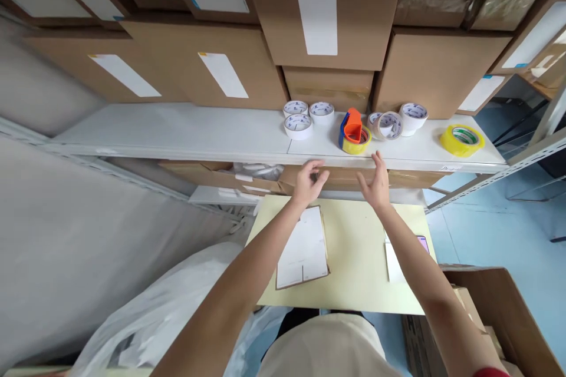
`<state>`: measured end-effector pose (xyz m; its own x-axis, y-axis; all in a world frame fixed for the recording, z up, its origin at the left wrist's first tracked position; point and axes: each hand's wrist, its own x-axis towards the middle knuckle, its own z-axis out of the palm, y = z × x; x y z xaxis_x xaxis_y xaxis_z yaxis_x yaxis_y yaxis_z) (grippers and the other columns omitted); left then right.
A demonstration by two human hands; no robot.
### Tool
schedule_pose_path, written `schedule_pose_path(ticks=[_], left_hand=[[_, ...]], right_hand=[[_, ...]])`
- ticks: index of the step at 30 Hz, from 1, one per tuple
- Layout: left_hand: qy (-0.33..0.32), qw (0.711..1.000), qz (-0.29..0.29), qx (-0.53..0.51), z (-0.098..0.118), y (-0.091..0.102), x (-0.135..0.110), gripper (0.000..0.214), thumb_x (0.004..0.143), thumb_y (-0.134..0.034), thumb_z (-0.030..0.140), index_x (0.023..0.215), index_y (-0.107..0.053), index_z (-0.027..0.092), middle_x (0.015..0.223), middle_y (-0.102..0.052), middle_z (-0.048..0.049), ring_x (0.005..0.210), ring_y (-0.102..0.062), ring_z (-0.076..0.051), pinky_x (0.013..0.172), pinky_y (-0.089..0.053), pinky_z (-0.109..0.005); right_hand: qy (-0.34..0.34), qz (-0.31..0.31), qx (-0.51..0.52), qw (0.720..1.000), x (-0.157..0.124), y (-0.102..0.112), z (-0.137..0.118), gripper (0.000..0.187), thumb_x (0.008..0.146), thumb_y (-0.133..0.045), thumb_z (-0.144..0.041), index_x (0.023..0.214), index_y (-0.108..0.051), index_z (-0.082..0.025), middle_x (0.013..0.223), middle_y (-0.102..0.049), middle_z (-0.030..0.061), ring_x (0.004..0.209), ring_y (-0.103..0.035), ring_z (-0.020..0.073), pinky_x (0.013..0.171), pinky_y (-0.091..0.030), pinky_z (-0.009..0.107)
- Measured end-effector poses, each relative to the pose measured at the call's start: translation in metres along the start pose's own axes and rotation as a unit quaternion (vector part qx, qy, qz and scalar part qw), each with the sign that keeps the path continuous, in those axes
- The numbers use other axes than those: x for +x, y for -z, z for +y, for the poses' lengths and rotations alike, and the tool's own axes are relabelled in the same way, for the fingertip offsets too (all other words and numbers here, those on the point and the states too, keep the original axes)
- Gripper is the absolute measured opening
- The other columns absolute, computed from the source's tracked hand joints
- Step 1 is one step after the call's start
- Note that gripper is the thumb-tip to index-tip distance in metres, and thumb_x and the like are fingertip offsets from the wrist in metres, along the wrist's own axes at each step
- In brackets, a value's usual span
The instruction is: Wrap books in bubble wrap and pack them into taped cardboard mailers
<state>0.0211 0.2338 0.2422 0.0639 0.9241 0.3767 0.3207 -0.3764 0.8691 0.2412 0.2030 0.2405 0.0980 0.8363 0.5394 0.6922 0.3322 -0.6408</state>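
Orange tape dispenser (352, 128) | on shelf (212, 129) | near right fingers (379, 164), apart

Stockroom with packing station. Shelving (177, 129): grey, perforated frame, stacked with labelled cardboard cartons (247, 76). On it: tape rolls (298, 135), 1 orange-and-blue tape dispenser (353, 127). Below: 1 pale yellow counter (354, 241). At right: 1 open carton (513, 300) holding smaller boxes (469, 306). Floor (473, 230): blue.
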Motion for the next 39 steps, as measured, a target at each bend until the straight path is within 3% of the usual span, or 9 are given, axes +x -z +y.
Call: schedule_pose_path(ticks=[3,5,9,12,15,22,26,32,39], left_hand=[[0.062,0.990,-0.029,0.122,-0.041,0.044,-0.056,0.035,0.082,-0.055,0.051,0.093,-0.067,0.021,0.100,-0.071,-0.0105,0.101,-0.066,-0.026,0.097,-0.049,-0.041],[0.126,0.974,-0.073,0.175,-0.073,0.067,-0.087,0.035,0.079,-0.056,0.049,0.097,-0.066,0.020,0.112,-0.070,-0.0132,0.114,-0.061,-0.030,0.105,-0.043,-0.043],[0.228,0.942,-0.152,0.194,-0.120,0.086,-0.123,0.051,0.075,-0.060,0.045,0.118,-0.060,0.017,0.139,-0.054,-0.0166,0.137,-0.043,-0.033,0.113,-0.034,-0.044],[0.231,0.940,-0.163,0.190,-0.132,0.086,-0.137,0.056,0.078,-0.056,0.045,0.125,-0.055,0.015,0.142,-0.050,-0.0184,0.135,-0.046,-0.033,0.113,-0.034,-0.043],[0.237,0.942,-0.137,0.194,-0.133,0.090,-0.153,0.055,0.079,-0.056,0.047,0.122,-0.056,0.012,0.134,-0.055,-0.0205,0.129,-0.050,-0.035,0.110,-0.036,-0.043],[0.267,0.947,-0.125,0.130,-0.144,0.116,-0.218,0.051,0.077,-0.053,0.058,0.103,-0.066,0.016,0.110,-0.068,-0.0144,0.106,-0.063,-0.032,0.093,-0.049,-0.041],[0.290,0.949,-0.127,0.005,-0.146,0.114,-0.254,0.056,0.067,-0.064,0.059,0.107,-0.065,0.019,0.109,-0.071,-0.0110,0.104,-0.066,-0.029,0.086,-0.054,-0.037],[0.274,0.952,-0.112,-0.075,-0.140,0.109,-0.267,0.063,0.057,-0.074,0.044,0.114,-0.059,0.020,0.110,-0.071,-0.0103,0.100,-0.068,-0.029,0.077,-0.058,-0.039],[0.217,0.975,-0.023,-0.033,-0.119,0.113,-0.243,0.060,0.061,-0.071,0.042,0.113,-0.057,0.017,0.082,-0.069,-0.0033,0.069,-0.066,-0.017,0.066,-0.055,-0.031]], right_hand=[[-0.092,-0.044,0.065,0.993,-0.095,-0.005,-0.004,0.052,0.090,-0.051,-0.045,0.136,-0.044,-0.021,0.137,-0.053,0.0174,0.129,-0.050,0.0314,0.106,-0.042,0.055],[-0.211,-0.098,0.125,0.965,-0.166,-0.014,-0.009,0.052,0.086,-0.054,-0.051,0.128,-0.050,-0.021,0.126,-0.059,0.0175,0.110,-0.062,0.0310,0.094,-0.050,0.054],[-0.437,-0.234,0.233,0.837,-0.280,-0.039,-0.030,0.066,0.067,-0.072,-0.059,0.119,-0.058,-0.022,0.112,-0.065,0.0153,0.088,-0.069,0.0293,0.079,-0.056,0.050],[-0.500,-0.287,0.292,0.763,-0.317,-0.055,-0.053,0.071,0.060,-0.078,-0.059,0.119,-0.061,-0.024,0.118,-0.065,0.0146,0.107,-0.065,0.0308,0.090,-0.052,0.048],[-0.525,-0.267,0.325,0.740,-0.320,-0.066,-0.070,0.074,0.061,-0.078,-0.060,0.123,-0.060,-0.024,0.133,-0.059,0.0149,0.123,-0.056,0.0322,0.098,-0.046,0.051],[-0.451,-0.124,0.401,0.787,-0.321,-0.068,-0.054,0.089,0.060,-0.081,-0.049,0.140,-0.046,-0.031,0.155,-0.036,0.0104,0.140,-0.037,0.0323,0.107,-0.037,0.051],[-0.454,-0.141,0.317,0.820,-0.342,-0.069,-0.033,0.106,0.050,-0.086,-0.035,0.145,-0.039,-0.035,0.159,-0.029,0.0083,0.146,-0.022,0.0341,0.108,-0.034,0.055],[-0.344,-0.127,0.312,0.877,-0.346,-0.078,-0.022,0.081,0.071,-0.069,-0.048,0.145,-0.041,-0.032,0.146,-0.049,0.0098,0.110,-0.062,0.0264,0.093,-0.050,0.045],[-0.314,-0.102,0.154,0.931,-0.295,-0.045,-0.023,0.058,0.084,-0.049,-0.059,0.125,-0.059,-0.019,0.103,-0.072,0.0104,0.084,-0.066,0.0224,0.076,-0.054,0.037]])
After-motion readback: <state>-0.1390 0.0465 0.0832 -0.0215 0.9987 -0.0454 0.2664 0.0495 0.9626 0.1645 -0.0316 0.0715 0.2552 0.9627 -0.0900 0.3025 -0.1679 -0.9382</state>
